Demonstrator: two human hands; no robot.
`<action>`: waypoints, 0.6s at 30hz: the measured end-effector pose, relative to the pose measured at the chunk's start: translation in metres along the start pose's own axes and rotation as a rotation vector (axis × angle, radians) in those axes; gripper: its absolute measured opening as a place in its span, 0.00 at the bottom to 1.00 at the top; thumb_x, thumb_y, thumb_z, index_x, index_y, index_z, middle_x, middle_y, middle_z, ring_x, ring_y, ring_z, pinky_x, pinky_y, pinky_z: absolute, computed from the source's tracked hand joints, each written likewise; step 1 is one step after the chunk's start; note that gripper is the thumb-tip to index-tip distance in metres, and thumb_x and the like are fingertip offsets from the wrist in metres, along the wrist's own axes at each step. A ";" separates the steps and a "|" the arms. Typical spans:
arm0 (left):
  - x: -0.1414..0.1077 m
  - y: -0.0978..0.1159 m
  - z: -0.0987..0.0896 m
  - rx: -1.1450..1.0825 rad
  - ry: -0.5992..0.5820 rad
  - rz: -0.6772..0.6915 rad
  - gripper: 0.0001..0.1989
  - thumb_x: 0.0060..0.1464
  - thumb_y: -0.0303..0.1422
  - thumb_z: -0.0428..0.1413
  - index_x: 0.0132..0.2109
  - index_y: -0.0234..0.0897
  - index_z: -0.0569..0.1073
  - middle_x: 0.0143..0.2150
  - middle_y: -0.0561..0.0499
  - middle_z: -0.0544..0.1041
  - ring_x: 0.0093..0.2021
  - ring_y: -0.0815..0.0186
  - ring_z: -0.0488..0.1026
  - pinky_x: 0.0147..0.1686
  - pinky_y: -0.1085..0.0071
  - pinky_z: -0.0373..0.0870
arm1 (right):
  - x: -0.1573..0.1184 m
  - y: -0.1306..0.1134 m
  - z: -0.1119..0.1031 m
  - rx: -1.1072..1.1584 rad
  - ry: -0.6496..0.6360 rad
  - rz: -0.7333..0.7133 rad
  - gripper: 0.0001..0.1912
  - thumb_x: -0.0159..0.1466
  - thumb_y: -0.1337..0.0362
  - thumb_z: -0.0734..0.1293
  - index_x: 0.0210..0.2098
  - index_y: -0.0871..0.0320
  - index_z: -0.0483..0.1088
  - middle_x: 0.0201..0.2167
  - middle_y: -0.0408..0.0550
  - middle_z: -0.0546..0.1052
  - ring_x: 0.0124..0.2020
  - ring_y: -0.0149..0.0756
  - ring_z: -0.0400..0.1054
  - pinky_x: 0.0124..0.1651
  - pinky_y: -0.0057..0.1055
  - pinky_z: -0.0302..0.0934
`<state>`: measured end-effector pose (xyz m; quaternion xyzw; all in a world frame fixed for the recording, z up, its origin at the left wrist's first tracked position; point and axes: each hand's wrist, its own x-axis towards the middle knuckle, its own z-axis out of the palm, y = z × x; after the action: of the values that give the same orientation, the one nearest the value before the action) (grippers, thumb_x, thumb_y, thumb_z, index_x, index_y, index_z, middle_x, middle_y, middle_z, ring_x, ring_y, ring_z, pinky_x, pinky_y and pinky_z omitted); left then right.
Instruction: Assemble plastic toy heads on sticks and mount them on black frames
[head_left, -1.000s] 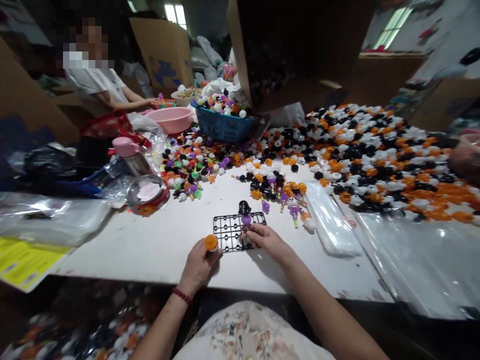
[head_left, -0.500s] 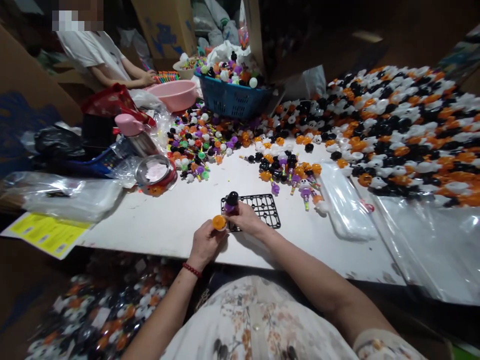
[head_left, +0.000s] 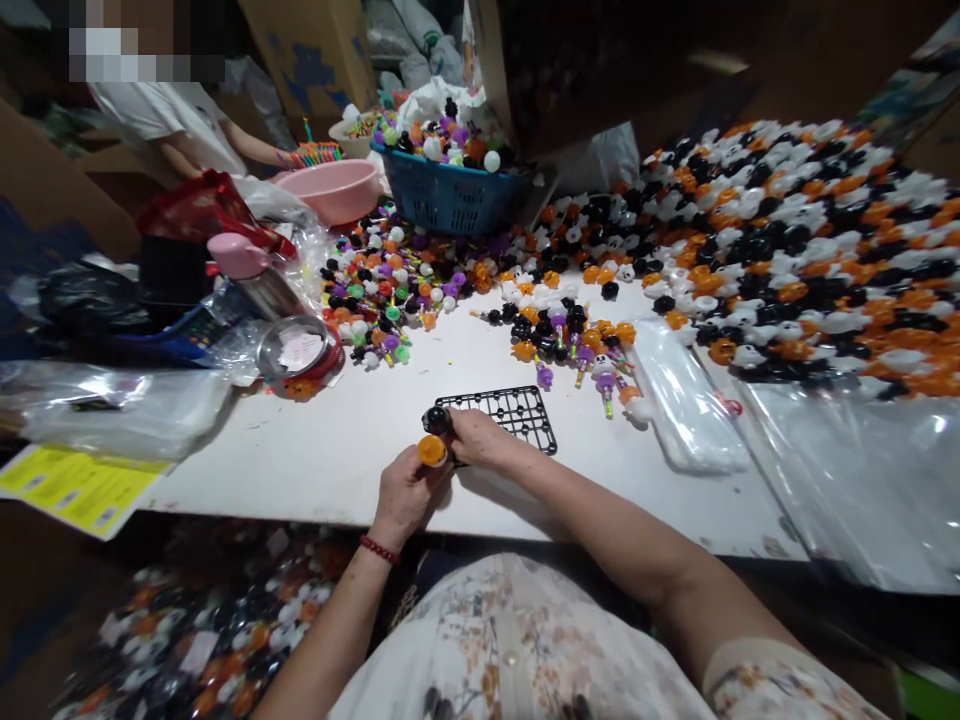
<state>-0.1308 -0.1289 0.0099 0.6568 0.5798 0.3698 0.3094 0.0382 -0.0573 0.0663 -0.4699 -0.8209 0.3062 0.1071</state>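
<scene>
An orange-topped piece (head_left: 432, 451) is held upright in my left hand (head_left: 403, 495), whose fingers are closed round its lower part. My right hand (head_left: 477, 437) pinches a black-topped piece (head_left: 436, 420) just beyond the orange one, and the two hands nearly touch. Under and beyond my right hand a black grid tray (head_left: 525, 405) lies on the white table (head_left: 300, 470); its left part is partly covered by the hand. The lower ends of both pieces are hidden by my fingers.
Small coloured toys (head_left: 390, 290) and a large heap of orange, black and white pieces (head_left: 795, 250) cover the table's back and right. Clear bags (head_left: 686, 400), a pink-lidded flask (head_left: 262, 275), a blue basket (head_left: 450, 195) and a pink basin (head_left: 330, 195) stand around. A person (head_left: 172, 120) is at the back left.
My right hand has moved left and the black-topped piece has tipped towards the orange one. The person at the back has shifted an arm. The whole view has moved slightly.
</scene>
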 end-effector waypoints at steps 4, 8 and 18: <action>-0.001 -0.002 0.000 0.040 0.000 0.001 0.13 0.57 0.44 0.59 0.37 0.40 0.79 0.35 0.50 0.78 0.35 0.64 0.74 0.36 0.70 0.69 | -0.001 -0.002 -0.008 -0.063 -0.024 0.017 0.13 0.66 0.64 0.64 0.48 0.60 0.71 0.42 0.56 0.81 0.42 0.44 0.74 0.38 0.30 0.59; -0.002 -0.005 0.001 0.057 -0.009 0.008 0.13 0.57 0.45 0.58 0.35 0.39 0.78 0.32 0.51 0.76 0.32 0.66 0.72 0.34 0.71 0.68 | -0.004 -0.004 -0.009 -0.060 -0.006 0.060 0.13 0.67 0.62 0.63 0.49 0.60 0.71 0.41 0.56 0.81 0.41 0.44 0.74 0.36 0.30 0.57; -0.001 0.008 -0.005 0.028 0.009 -0.058 0.16 0.54 0.48 0.59 0.37 0.40 0.79 0.33 0.52 0.80 0.33 0.63 0.75 0.34 0.71 0.70 | -0.007 0.005 0.024 0.008 0.097 0.005 0.11 0.66 0.66 0.64 0.47 0.57 0.71 0.41 0.51 0.79 0.41 0.41 0.71 0.42 0.30 0.59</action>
<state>-0.1306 -0.1308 0.0188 0.6423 0.6053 0.3553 0.3080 0.0344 -0.0714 0.0453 -0.4859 -0.8124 0.2865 0.1478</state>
